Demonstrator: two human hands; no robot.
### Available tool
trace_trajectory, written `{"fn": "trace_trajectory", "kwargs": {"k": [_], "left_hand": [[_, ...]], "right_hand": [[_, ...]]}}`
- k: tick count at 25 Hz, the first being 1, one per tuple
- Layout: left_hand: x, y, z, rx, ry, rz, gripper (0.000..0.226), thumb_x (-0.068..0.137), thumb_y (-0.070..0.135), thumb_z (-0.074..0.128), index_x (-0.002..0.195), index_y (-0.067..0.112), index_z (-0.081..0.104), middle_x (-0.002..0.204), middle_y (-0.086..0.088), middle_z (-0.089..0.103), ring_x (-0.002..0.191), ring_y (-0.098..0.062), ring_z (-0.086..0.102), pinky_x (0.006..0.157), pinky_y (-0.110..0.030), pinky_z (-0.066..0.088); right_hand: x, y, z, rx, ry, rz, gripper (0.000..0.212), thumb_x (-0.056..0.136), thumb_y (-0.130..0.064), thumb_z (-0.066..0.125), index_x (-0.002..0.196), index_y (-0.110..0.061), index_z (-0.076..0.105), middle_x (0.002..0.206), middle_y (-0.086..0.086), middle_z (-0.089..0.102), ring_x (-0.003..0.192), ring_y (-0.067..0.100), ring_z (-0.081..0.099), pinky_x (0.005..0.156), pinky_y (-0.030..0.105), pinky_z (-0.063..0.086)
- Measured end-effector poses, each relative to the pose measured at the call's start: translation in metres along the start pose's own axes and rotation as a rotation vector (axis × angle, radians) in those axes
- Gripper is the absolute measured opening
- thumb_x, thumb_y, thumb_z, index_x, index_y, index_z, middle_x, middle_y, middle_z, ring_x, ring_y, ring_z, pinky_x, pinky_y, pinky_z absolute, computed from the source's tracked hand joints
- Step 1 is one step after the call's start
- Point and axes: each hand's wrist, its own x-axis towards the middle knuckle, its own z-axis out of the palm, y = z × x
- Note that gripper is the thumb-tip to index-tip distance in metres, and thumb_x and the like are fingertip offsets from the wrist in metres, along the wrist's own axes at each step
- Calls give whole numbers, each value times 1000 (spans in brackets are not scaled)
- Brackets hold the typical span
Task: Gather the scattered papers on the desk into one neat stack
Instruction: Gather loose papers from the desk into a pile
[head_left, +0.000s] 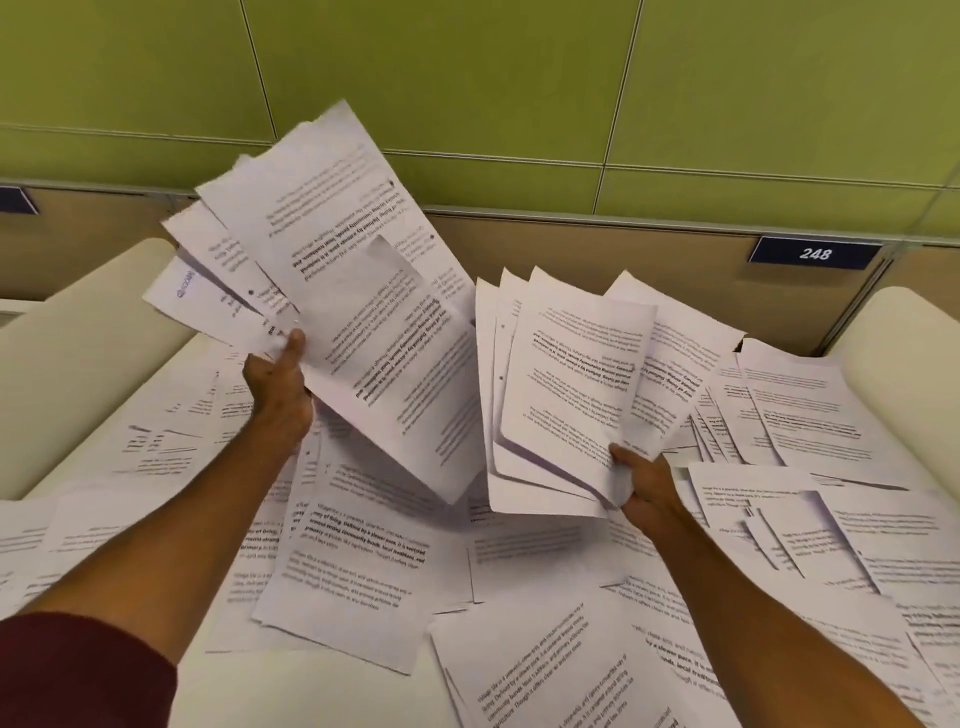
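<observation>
bright, even light floods the white papers (363, 571) spread over the table (311, 686), throwing only soft, pale shadows beneath the raised sheets. the wide-angle lens bows the seams of the green wall (467, 78) and stretches the far corners, where print smears; text near the centre reads sharper, though the lifted sheets show slight blur.

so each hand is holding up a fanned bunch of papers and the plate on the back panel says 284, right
Not quite: the plate reads 248, not 284; the head view shows it. The left hand does hold up the left bunch, the right hand the right bunch.
</observation>
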Motion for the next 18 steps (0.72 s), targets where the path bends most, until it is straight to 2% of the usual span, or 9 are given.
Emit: {"fn": "trace_trajectory", "kwargs": {"k": [3,5,7,9,12,15,16,18], "left_hand": [[-2,1,4,145,-129,95,43,88,7,67,128,1,53,126,-13,62,110,-24,63,93,-38,54],[-4,-2,7,186,-204,82,49,88,4,65,134,0,49,133,-16,58,118,-29,59,96,-41,51],[-13,-9,8,168,-234,16,49,87,-2,63,135,1,49,134,-16,57,119,-30,58,98,-45,49],[-24,-23,6,128,-223,-101,49,87,-5,61,135,2,50,134,-15,58,117,-30,59,99,-47,48],[-36,-44,-9,170,-212,-302,46,86,-6,62,131,2,54,131,-17,59,108,-30,61,91,-44,50],[-43,-66,-28,380,-188,-421,46,85,-6,63,129,1,56,128,-22,60,107,-37,62,87,-47,51],[-48,-75,-35,416,-199,-472,45,86,-4,62,130,1,55,128,-24,60,109,-40,61,88,-51,51],[-61,-88,-44,409,-234,-583,42,90,3,60,131,2,54,128,-26,60,110,-43,60,91,-56,50]], "right_hand": [[-1,0,-4,-48,9,-21,47,89,11,57,135,2,50,99,11,67,89,28,64,99,54,47],[-1,2,-7,-49,12,-10,49,89,11,56,137,3,49,117,21,63,101,36,60,105,60,41],[-3,3,-8,-43,11,-7,49,89,11,56,137,3,48,129,23,58,113,37,57,106,61,39],[-4,5,-8,-61,4,-3,48,89,10,57,136,2,49,128,23,58,116,38,56,106,62,39],[-6,5,-8,-147,-15,0,48,87,10,60,133,2,51,122,22,62,110,37,59,102,56,45],[-12,9,-5,-392,-60,2,41,85,10,65,124,2,56,121,22,64,93,31,64,82,41,54],[-15,12,-3,-467,-97,8,39,84,10,64,122,1,56,121,21,64,91,29,64,80,39,54],[-21,25,3,-570,-192,62,43,84,13,64,125,7,54,121,22,65,96,32,65,86,45,54]]}}
